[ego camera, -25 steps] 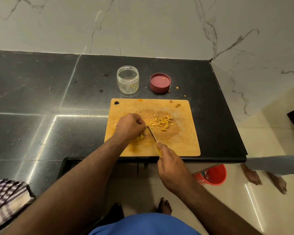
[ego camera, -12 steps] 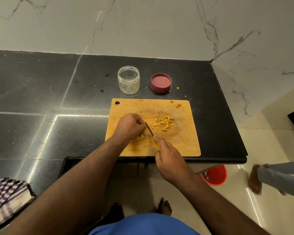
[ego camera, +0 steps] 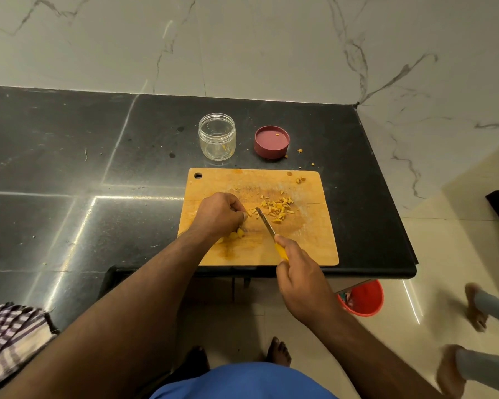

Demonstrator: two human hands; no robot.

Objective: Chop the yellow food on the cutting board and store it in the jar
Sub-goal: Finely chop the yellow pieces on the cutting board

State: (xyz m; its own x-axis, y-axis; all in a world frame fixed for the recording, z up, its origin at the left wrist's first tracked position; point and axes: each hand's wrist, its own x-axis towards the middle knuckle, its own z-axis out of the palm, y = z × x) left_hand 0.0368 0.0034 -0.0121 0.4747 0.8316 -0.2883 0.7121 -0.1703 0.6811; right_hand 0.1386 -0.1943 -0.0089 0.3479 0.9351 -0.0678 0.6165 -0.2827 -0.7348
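Observation:
A wooden cutting board point(ego camera: 314, 240) lies on the black counter near its front edge. Chopped yellow bits point(ego camera: 277, 208) are scattered in the board's middle. My left hand point(ego camera: 221, 213) rests on the board with curled fingers, holding down whole yellow pieces point(ego camera: 236, 234) that show under it. My right hand point(ego camera: 297, 266) grips the yellow handle of a small knife point(ego camera: 265, 223); its blade lies between my left hand and the chopped bits. A clear open jar point(ego camera: 217, 136) stands behind the board, with its dark red lid point(ego camera: 271, 141) upside down to its right.
A few yellow crumbs point(ego camera: 300, 151) lie on the black counter point(ego camera: 69, 168) beside the lid. The counter ends just right of the board. A red bucket point(ego camera: 363, 298) stands on the floor below. A checked cloth point(ego camera: 9, 338) lies at the left. Another person's feet point(ego camera: 476, 309) step at the right.
My right hand has drawn the knife slightly right and away from my left hand. The other person's feet have moved across the floor at the right.

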